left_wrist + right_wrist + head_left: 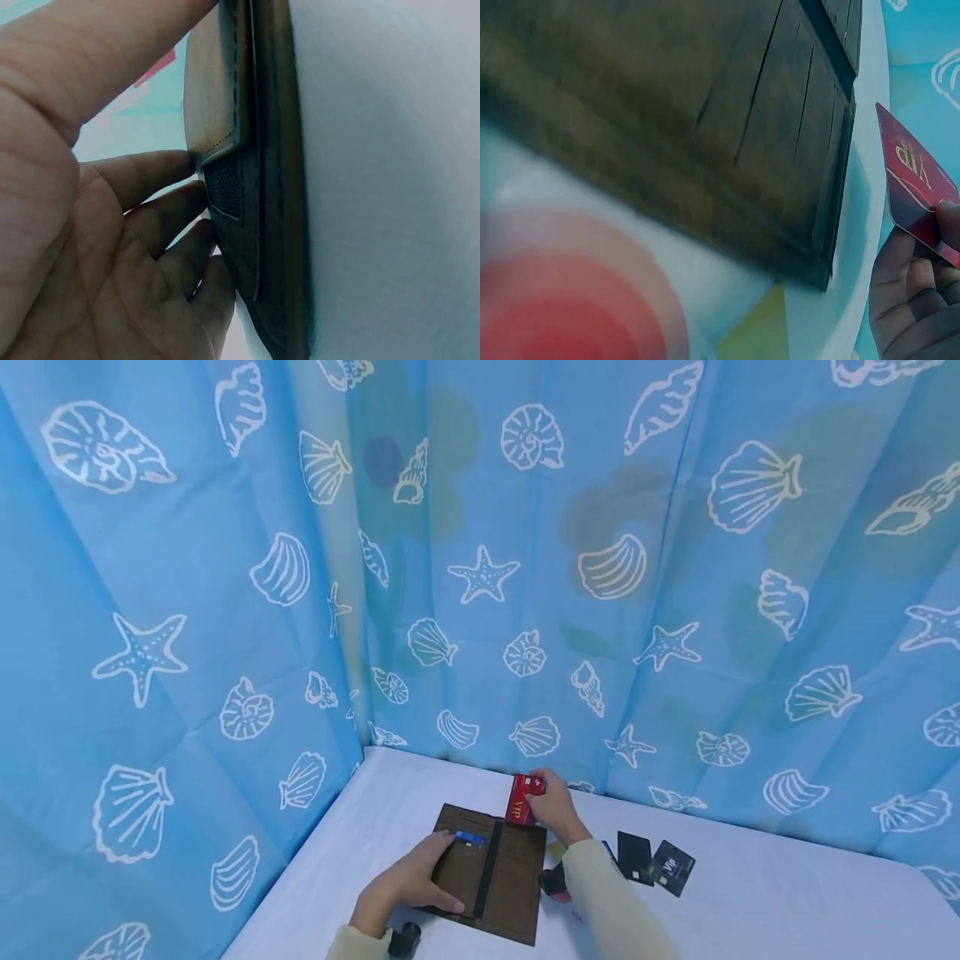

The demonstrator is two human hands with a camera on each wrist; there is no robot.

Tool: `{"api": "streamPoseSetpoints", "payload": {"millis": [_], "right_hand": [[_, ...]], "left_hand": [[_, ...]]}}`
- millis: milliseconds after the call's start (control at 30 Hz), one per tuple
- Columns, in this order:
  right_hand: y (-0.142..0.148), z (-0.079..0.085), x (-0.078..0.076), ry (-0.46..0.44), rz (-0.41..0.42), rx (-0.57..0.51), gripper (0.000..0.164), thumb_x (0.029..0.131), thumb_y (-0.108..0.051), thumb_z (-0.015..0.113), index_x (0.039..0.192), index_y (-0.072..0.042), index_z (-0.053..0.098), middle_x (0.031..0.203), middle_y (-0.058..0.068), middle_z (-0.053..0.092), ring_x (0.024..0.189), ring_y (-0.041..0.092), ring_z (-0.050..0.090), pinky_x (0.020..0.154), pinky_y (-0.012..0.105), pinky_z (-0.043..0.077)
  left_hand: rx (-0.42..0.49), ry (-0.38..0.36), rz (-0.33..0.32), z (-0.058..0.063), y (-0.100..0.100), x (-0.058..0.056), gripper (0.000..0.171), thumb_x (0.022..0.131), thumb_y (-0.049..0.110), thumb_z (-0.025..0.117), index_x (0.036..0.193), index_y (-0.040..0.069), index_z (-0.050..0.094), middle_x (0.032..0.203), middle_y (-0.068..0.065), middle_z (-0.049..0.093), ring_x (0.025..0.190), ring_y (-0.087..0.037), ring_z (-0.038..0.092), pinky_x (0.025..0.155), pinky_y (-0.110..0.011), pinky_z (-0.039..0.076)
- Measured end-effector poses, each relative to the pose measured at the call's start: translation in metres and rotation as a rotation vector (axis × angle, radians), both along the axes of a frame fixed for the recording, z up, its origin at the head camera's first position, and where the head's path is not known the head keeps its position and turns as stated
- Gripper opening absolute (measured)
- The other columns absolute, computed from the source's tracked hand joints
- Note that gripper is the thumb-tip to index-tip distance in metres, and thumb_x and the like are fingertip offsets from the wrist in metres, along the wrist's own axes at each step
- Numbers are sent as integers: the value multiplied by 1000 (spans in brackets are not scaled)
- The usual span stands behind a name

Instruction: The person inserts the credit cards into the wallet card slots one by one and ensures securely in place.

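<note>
An open brown long wallet [513, 885] lies on the white table, a dark elastic band [489, 868] running down its middle. A blue card [470, 838] shows in a slot of its left half. My left hand [416, 872] rests on that half, fingers spread and fairly straight along the left side, thumb near the lower edge. In the left wrist view its fingertips [196, 176] touch the leather. My right hand [553, 806] pinches a red card [517, 806] with gold VIP lettering at the wallet's top right edge. In the right wrist view the card [915, 180] stands tilted beside the wallet.
Two black cards lie right of my right forearm, one plain [635, 857] and one marked VIP [671, 867]. A yellow card [556, 851] is partly hidden by that arm. A blue shell-print curtain [480, 652] stands behind the table [420, 777].
</note>
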State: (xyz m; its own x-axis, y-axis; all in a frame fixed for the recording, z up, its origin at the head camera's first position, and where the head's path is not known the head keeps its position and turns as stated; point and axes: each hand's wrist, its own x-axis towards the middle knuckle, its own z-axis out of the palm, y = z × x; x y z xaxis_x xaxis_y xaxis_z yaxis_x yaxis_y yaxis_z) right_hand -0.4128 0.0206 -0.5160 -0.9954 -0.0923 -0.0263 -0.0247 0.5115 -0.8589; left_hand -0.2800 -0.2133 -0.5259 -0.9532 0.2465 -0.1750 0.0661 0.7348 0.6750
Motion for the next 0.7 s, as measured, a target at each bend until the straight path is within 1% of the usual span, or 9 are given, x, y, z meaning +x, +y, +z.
{"api": "streamPoseSetpoints", "payload": {"millis": [167, 300, 500, 700], "right_hand": [[-12, -4, 3, -9, 0, -30, 53, 92, -9, 67, 139, -7, 45, 135, 21, 52, 124, 42, 53, 95, 58, 54], [-19, -7, 8, -5, 26, -51, 51, 92, -9, 68, 138, -7, 47, 132, 20, 54, 120, 39, 56, 94, 55, 56], [-28, -8, 13, -1, 56, -98, 50, 92, -10, 67, 138, -7, 47, 131, 20, 55, 119, 38, 57, 93, 53, 57], [-37, -9, 16, -13, 77, -118, 47, 93, -10, 66, 137, -8, 49, 124, 19, 58, 107, 33, 61, 87, 47, 60]], "left_hand": [[-4, 2, 2, -1, 1, 1, 106, 68, 37, 91, 151, 3, 34, 159, -22, 30, 147, -43, 28, 117, -61, 30], [8, -5, 0, -1, 2, 2, 105, 68, 36, 91, 151, 3, 34, 158, -22, 30, 147, -43, 28, 117, -62, 30], [9, -2, 0, 0, 2, 2, 104, 69, 36, 91, 150, 4, 35, 157, -21, 32, 146, -41, 30, 116, -61, 32], [2, -15, 18, 0, 1, 0, 103, 69, 37, 91, 151, 6, 36, 158, -20, 33, 146, -41, 30, 115, -61, 33]]}}
